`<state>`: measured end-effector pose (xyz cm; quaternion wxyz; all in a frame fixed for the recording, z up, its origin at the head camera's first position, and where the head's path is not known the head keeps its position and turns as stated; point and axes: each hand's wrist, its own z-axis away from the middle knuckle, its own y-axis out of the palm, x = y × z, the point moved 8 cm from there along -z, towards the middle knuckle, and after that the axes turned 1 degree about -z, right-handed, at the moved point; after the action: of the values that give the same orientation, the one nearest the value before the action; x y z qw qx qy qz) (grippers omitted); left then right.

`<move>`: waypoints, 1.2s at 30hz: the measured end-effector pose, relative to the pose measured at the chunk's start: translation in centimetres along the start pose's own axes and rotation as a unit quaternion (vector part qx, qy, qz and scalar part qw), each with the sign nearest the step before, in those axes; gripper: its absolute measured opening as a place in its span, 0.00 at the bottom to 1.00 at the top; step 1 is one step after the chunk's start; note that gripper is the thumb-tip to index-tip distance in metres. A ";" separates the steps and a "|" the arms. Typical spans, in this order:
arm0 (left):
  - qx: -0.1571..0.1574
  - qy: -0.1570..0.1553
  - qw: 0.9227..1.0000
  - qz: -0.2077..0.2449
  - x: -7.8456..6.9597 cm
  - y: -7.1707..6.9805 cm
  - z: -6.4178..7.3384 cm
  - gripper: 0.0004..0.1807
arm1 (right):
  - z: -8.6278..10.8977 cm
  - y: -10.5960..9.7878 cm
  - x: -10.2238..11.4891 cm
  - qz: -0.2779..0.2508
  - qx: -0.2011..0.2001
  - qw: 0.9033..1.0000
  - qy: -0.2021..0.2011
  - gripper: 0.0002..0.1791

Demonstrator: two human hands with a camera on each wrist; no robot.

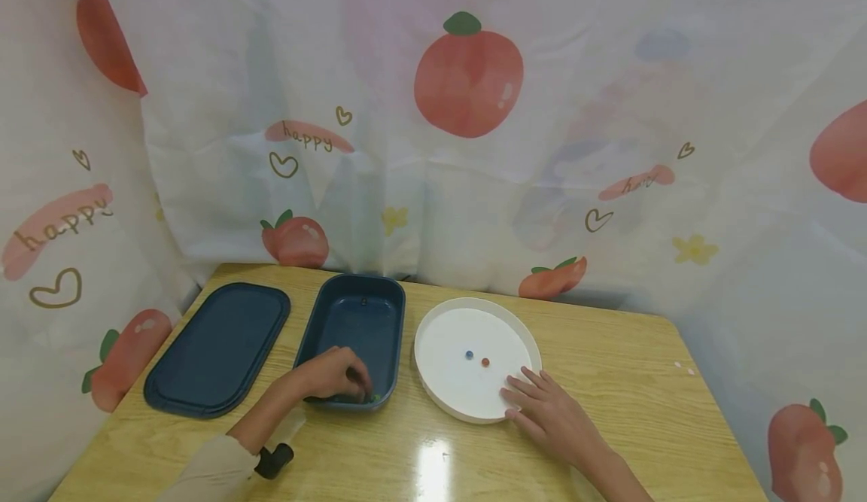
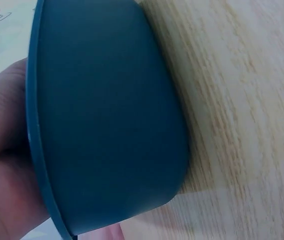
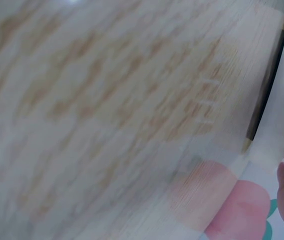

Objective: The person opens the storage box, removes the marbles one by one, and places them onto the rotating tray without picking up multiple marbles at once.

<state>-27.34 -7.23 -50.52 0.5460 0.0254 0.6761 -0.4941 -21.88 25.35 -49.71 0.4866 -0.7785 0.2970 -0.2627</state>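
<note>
In the head view my left hand (image 1: 335, 374) reaches over the near rim into a deep dark-blue rectangular container (image 1: 362, 325). Its fingers bend down beside a small greenish marble (image 1: 375, 397) in the near right corner; whether they pinch it is hidden. A small dark marble (image 1: 363, 301) lies at the container's far end. My right hand (image 1: 552, 415) rests with extended fingers on the right rim of a round white tray (image 1: 447, 389). A blue marble (image 1: 470, 354) and an orange-brown marble (image 1: 485, 363) lie on that tray. The left wrist view shows the container's outer wall (image 2: 106, 115), hiding the fingertips.
A dark-blue lid (image 1: 220, 348) lies flat left of the container. All stand on a wood-grain table (image 1: 609, 366), bounded at the back and sides by a fruit-printed cloth (image 1: 379, 73). A dark band (image 1: 274, 460) circles the left wrist.
</note>
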 end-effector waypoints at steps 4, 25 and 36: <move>-0.033 0.010 0.999 0.012 -0.3 -1.0 -0.1 0.04 | 0.0 0.0 0.0 -0.001 -0.001 1.000 -0.002 0.20; -0.173 -0.039 0.971 0.163 -1.0 -3.4 -1.0 0.12 | 0.1 -0.1 0.0 -0.006 -0.007 1.000 -0.002 0.20; -0.206 -0.030 0.962 0.175 -2.7 -3.6 -2.3 0.10 | 0.0 0.1 0.0 -0.002 0.000 1.000 -0.001 0.20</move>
<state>-29.96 -6.16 -46.33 0.6374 0.0152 0.7315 -0.2417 -21.89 25.26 -49.81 0.4867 -0.7789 0.2955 -0.2632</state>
